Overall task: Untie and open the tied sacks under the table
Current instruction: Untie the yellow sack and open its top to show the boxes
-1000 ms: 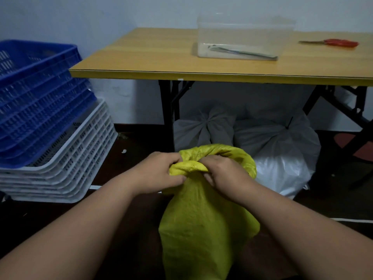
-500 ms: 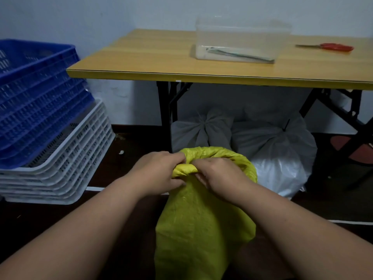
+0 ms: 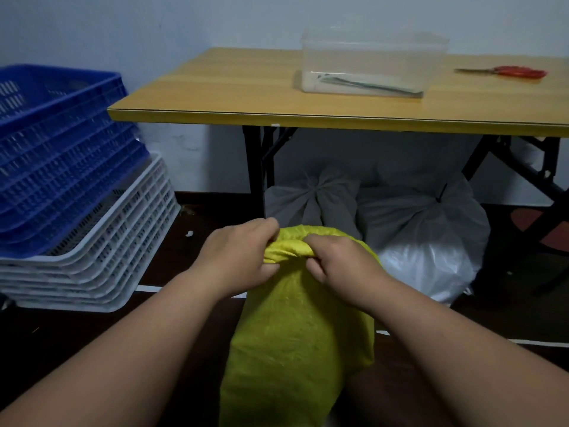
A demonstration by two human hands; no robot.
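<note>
Wooden-topped folding table (image 3: 246,97): yellow woven sack (image 3: 295,334) stands in front of it. Left hand (image 3: 240,257) and right hand (image 3: 341,263) both grip its bunched neck; advise spreading the folds apart evenly.

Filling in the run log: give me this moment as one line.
step: untying | left hand: grips yellow sack neck | right hand: grips same neck | white sacks: tied, under table

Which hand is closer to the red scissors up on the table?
The right hand. It grips the yellow sack below and left of the red scissors. The left hand grips the sack too, further left.
</note>
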